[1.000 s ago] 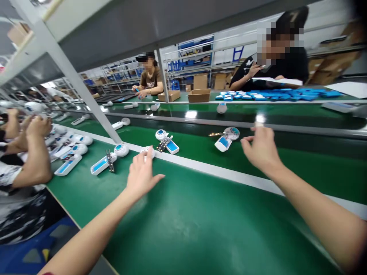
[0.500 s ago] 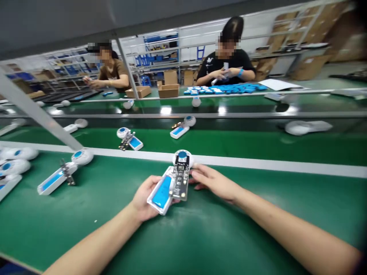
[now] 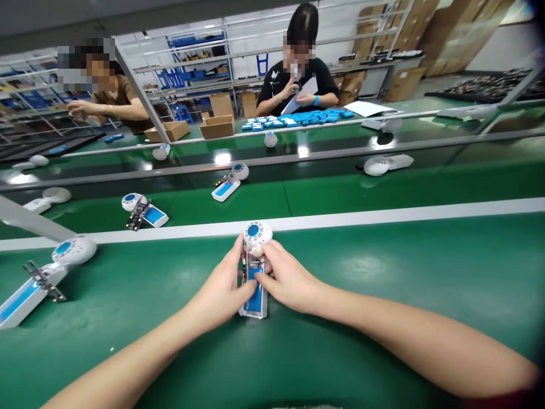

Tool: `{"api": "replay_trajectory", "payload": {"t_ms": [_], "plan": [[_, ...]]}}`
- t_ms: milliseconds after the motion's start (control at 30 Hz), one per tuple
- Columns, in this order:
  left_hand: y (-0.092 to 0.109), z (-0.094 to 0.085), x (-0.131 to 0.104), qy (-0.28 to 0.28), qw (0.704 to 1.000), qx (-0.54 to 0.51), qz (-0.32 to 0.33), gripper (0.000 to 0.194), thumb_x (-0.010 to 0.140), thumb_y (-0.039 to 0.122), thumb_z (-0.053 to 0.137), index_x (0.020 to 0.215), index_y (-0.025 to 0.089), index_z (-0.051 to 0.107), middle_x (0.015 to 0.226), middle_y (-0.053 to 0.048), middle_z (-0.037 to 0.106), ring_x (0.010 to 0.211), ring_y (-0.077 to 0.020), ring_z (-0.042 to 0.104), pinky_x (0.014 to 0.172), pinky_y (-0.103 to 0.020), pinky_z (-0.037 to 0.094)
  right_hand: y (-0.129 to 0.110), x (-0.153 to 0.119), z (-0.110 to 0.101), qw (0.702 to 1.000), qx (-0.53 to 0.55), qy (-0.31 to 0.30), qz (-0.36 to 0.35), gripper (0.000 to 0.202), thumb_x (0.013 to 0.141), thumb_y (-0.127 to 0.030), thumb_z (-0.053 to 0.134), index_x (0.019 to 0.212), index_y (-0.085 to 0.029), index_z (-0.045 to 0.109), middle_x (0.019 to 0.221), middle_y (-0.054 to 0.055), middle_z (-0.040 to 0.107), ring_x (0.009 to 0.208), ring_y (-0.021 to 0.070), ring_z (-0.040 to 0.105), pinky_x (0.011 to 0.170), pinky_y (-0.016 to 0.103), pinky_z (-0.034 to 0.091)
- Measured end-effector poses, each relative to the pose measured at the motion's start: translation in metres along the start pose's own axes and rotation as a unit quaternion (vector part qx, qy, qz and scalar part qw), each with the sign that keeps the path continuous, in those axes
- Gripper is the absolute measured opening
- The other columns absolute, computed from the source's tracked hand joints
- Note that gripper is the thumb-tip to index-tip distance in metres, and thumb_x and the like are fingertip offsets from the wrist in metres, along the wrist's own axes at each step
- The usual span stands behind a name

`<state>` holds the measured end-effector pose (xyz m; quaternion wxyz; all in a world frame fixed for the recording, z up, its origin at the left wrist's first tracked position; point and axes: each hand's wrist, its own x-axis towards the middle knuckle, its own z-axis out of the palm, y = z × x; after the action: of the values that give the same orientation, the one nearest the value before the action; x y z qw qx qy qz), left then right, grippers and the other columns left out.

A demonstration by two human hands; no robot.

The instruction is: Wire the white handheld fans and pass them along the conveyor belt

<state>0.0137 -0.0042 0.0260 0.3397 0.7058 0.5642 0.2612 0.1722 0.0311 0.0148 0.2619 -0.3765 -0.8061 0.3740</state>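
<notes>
In front of me is an open white handheld device (image 3: 258, 233), its round head pointing away and its handle towards me. A blue disc marks the head, and a blue block (image 3: 254, 301) lies in the handle's hollow. My left hand (image 3: 221, 289) grips the left side of the handle, thumb on the blue block. From the right, my right hand (image 3: 293, 278) is closed on the neck and upper handle, its thumb also over the block. Small dark parts show between the fingers; the circuit board is mostly hidden.
Similar opened devices lie left on the bench (image 3: 74, 250) and on the green belt, one (image 3: 145, 210) with its board across it. A closed white device (image 3: 387, 163) rests farther right. Across the line, two people work near cardboard boxes (image 3: 217, 126) and a blue pile (image 3: 298, 118). A metal post (image 3: 140, 91) slants at left.
Both hands have closed in on the device, and it now points straight away from me. The board no longer hangs visibly over its right side. The view has shifted right.
</notes>
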Motion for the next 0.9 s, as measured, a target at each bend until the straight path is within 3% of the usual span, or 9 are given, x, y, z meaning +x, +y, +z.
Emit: {"api": "replay_trajectory", "payload": {"t_ms": [100, 167, 267, 400, 533, 600, 667, 767, 900], "plan": [[0.009, -0.016, -0.001, -0.011, 0.999, 0.034, -0.017, 0.063, 0.082, 0.017, 0.036, 0.137, 0.023, 0.005, 0.123, -0.009, 0.049, 0.110, -0.0193, 0.049, 0.089, -0.036, 0.043, 0.005, 0.001, 0.004, 1.000, 0.026, 0.014, 0.002, 0.018, 0.077, -0.010, 0.047, 0.093, -0.018, 0.045, 0.085, 0.003, 0.056, 0.075, 0.0145, 0.053, 0.068, 0.029, 0.043], [0.012, -0.022, 0.000, 0.003, 0.993, 0.112, 0.028, 0.057, 0.084, 0.015, 0.031, 0.136, 0.028, 0.012, 0.122, -0.006, 0.050, 0.109, -0.0189, 0.050, 0.087, -0.036, 0.044, 0.008, 0.002, 0.003, 0.998, 0.056, 0.011, 0.010, 0.016, 0.077, -0.010, 0.049, 0.090, -0.019, 0.046, 0.080, 0.001, 0.059, 0.075, 0.0140, 0.057, 0.069, 0.028, 0.044], [0.003, -0.022, 0.003, 0.036, 0.961, 0.249, 0.118, 0.052, 0.083, 0.010, 0.030, 0.129, 0.036, 0.031, 0.133, -0.006, 0.035, 0.113, -0.0223, 0.045, 0.084, -0.039, 0.046, 0.013, 0.008, 0.002, 0.994, 0.105, 0.007, 0.023, 0.017, 0.075, -0.014, 0.056, 0.087, -0.018, 0.045, 0.077, 0.000, 0.062, 0.073, 0.0136, 0.060, 0.067, 0.026, 0.045], [-0.024, -0.018, 0.001, 0.079, 0.905, 0.346, 0.235, 0.041, 0.083, 0.013, 0.041, 0.117, 0.034, 0.048, 0.141, -0.005, 0.020, 0.124, -0.0277, 0.029, 0.089, -0.043, 0.041, 0.015, 0.021, 0.003, 0.996, 0.088, -0.017, -0.006, 0.033, 0.071, -0.020, 0.061, 0.098, -0.018, 0.042, 0.072, -0.002, 0.062, 0.066, 0.0135, 0.058, 0.060, 0.024, 0.042], [-0.035, -0.021, -0.008, 0.129, 0.841, 0.393, 0.349, 0.032, 0.080, 0.014, 0.050, 0.111, 0.024, 0.053, 0.132, -0.012, 0.037, 0.121, -0.0280, 0.034, 0.085, -0.040, 0.040, 0.014, 0.029, 0.004, 0.994, 0.068, -0.071, -0.041, 0.042, 0.068, -0.023, 0.064, 0.102, -0.018, 0.040, 0.072, -0.002, 0.063, 0.060, 0.0120, 0.054, 0.055, 0.022, 0.037], [-0.035, -0.022, -0.011, 0.146, 0.819, 0.415, 0.369, 0.030, 0.078, 0.012, 0.053, 0.106, 0.022, 0.056, 0.125, -0.011, 0.046, 0.117, -0.0262, 0.038, 0.083, -0.039, 0.040, 0.014, 0.027, 0.006, 0.992, 0.091, -0.081, -0.033, 0.045, 0.067, -0.025, 0.066, 0.102, -0.019, 0.039, 0.073, -0.002, 0.063, 0.057, 0.0107, 0.052, 0.053, 0.021, 0.037], [-0.035, -0.021, -0.011, 0.163, 0.830, 0.407, 0.345, 0.024, 0.076, 0.014, 0.056, 0.098, 0.022, 0.060, 0.121, -0.009, 0.048, 0.114, -0.0260, 0.038, 0.085, -0.040, 0.039, 0.014, 0.023, 0.008, 0.993, 0.108, -0.050, -0.020, 0.040, 0.068, -0.026, 0.066, 0.098, -0.018, 0.040, 0.076, -0.002, 0.060, 0.054, 0.0087, 0.048, 0.051, 0.020, 0.036], [-0.035, -0.015, -0.010, 0.185, 0.888, 0.330, 0.261, 0.012, 0.075, 0.019, 0.059, 0.086, 0.022, 0.064, 0.126, -0.009, 0.041, 0.114, -0.0278, 0.034, 0.087, -0.043, 0.038, 0.014, 0.015, 0.011, 0.997, 0.061, 0.010, -0.036, 0.021, 0.071, -0.027, 0.063, 0.083, -0.017, 0.049, 0.082, 0.001, 0.053, 0.060, 0.0088, 0.046, 0.054, 0.021, 0.037], [-0.037, -0.007, -0.009, 0.188, 0.945, 0.232, 0.130, 0.013, 0.079, 0.023, 0.053, 0.083, 0.024, 0.066, 0.138, -0.005, 0.023, 0.116, -0.0285, 0.030, 0.082, -0.041, 0.041, 0.010, 0.011, 0.012, 0.998, 0.003, -0.014, -0.055, 0.009, 0.074, -0.017, 0.056, 0.083, -0.018, 0.059, 0.089, 0.003, 0.049, 0.077, 0.0128, 0.049, 0.068, 0.025, 0.040]]}}
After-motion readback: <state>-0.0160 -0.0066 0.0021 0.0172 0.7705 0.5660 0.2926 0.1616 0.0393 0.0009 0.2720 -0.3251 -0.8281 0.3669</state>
